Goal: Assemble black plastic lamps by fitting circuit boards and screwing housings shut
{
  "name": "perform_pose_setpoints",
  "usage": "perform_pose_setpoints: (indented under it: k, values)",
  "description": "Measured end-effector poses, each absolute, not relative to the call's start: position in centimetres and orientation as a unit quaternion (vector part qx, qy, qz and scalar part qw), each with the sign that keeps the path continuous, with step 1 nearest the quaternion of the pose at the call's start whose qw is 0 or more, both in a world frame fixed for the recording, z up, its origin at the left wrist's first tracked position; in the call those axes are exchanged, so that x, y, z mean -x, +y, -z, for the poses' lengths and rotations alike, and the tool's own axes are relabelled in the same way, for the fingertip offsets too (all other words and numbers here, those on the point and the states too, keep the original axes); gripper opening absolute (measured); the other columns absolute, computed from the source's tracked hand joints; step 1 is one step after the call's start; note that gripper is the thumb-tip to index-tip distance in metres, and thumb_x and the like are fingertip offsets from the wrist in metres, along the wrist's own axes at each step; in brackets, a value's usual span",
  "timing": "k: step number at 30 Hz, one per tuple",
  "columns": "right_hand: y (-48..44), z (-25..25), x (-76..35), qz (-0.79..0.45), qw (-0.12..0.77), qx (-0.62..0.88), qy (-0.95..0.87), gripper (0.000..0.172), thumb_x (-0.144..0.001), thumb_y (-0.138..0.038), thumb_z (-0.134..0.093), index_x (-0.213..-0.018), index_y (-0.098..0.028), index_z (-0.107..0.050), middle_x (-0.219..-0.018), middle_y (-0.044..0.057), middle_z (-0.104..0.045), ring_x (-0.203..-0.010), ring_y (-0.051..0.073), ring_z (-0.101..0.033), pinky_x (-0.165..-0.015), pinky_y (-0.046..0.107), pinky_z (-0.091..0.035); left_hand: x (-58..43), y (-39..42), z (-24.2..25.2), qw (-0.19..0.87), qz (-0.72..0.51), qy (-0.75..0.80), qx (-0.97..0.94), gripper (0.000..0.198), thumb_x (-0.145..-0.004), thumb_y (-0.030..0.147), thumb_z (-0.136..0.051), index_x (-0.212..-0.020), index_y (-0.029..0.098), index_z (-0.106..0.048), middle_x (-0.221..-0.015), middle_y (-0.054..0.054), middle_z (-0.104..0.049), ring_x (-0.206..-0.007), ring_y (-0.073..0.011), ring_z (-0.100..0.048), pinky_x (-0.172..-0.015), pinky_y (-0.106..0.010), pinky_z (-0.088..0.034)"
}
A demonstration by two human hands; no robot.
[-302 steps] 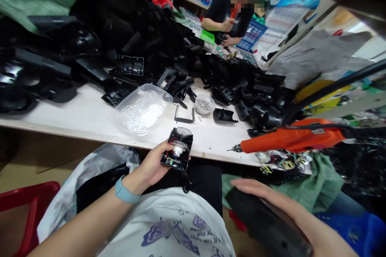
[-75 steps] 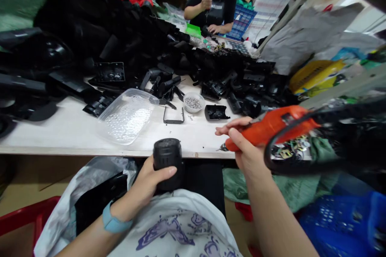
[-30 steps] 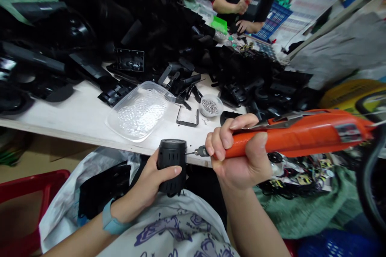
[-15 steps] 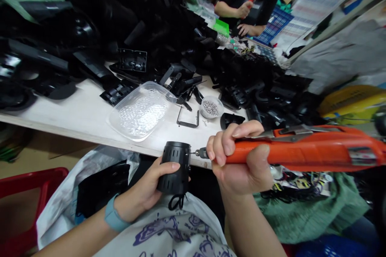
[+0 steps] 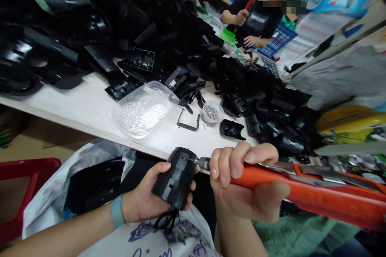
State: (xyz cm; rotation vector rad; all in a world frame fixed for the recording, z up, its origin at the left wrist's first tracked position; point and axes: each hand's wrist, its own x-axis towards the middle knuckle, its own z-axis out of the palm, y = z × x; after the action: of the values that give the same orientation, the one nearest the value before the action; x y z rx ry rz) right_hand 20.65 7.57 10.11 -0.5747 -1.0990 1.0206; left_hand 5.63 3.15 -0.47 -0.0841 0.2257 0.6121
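Note:
My left hand [image 5: 150,188] is wrapped round a black plastic cylindrical housing [image 5: 177,180], tilted, with slots and a round hole in its side. Black cords [image 5: 167,219] hang from its lower end. In my right hand [image 5: 241,180] is an orange electric screwdriver [image 5: 313,192], held level and pointing left. Its metal tip meets the housing's upper right side; a screw there is too small to make out. On the table ahead are a small round tub of screws [image 5: 211,113], a clear tray of small transparent pieces [image 5: 144,110] and a thin black bracket [image 5: 188,122].
A large heap of black plastic parts [image 5: 169,28] covers the back of the white table [image 5: 72,104]. A half shell [image 5: 232,129] lies near the tub. Across the table, another person holds an orange tool [image 5: 251,1]. A red plastic frame [image 5: 30,164] stands at lower left.
The housing has turned in my left hand, showing a different side. The screwdriver's tip has come closer against it, and its rear end has dropped. The view has shifted slightly.

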Motion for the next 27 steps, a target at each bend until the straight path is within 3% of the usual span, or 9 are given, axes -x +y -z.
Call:
perform_pose_setpoints:
  k: [7,13,18,27]
  values:
    - [7.7,-10.3,-21.2,-0.456,0.705,0.249,-0.482,0.028,-0.095,-0.053,-0.063,-0.095,-0.025,-0.06,-0.064,-0.007,-0.041,-0.037,0.008,-0.034,-0.038,0.025,-0.036,-5.7,3.0,0.9,0.954,-0.289,0.077,0.034,0.068,-0.079,0.057,-0.069,-0.127,0.01,-0.073,-0.103,-0.014,-0.076,-0.083,-0.0263,-0.072,-0.075,-0.037,-0.055]
    - [7.6,-10.1,-21.5,-0.454,0.693,0.253,-0.499,0.027,-0.094,-0.051,-0.065,-0.096,-0.024,-0.061,-0.066,-0.006,-0.044,-0.04,0.008,-0.039,-0.042,0.026,-0.041,-5.6,3.6,0.9,0.924,-0.322,0.208,-0.012,0.055,-0.08,0.053,-0.07,-0.105,0.005,-0.081,-0.1,-0.017,-0.079,-0.081,-0.0289,-0.074,-0.08,-0.04,-0.057]
    - [7.4,-9.9,-21.7,-0.444,0.683,0.257,-0.52,0.025,-0.095,-0.049,-0.066,-0.098,-0.024,-0.062,-0.068,-0.005,-0.047,-0.044,0.009,-0.043,-0.045,0.027,-0.044,-5.0,4.1,0.8,0.892,-0.328,0.307,-0.053,0.051,-0.074,0.048,-0.076,-0.102,0.005,-0.082,-0.1,-0.02,-0.08,-0.08,-0.03,-0.075,-0.078,-0.041,-0.059]
    - [7.3,-10.0,-21.6,-0.451,0.698,0.252,-0.496,0.027,-0.095,-0.049,-0.067,-0.099,-0.023,-0.061,-0.069,-0.005,-0.048,-0.045,0.01,-0.044,-0.047,0.027,-0.045,-4.8,4.4,0.3,0.88,-0.324,0.339,-0.076,0.051,-0.07,0.046,-0.081,-0.098,0.004,-0.08,-0.095,-0.021,-0.08,-0.078,-0.0291,-0.075,-0.076,-0.039,-0.06]
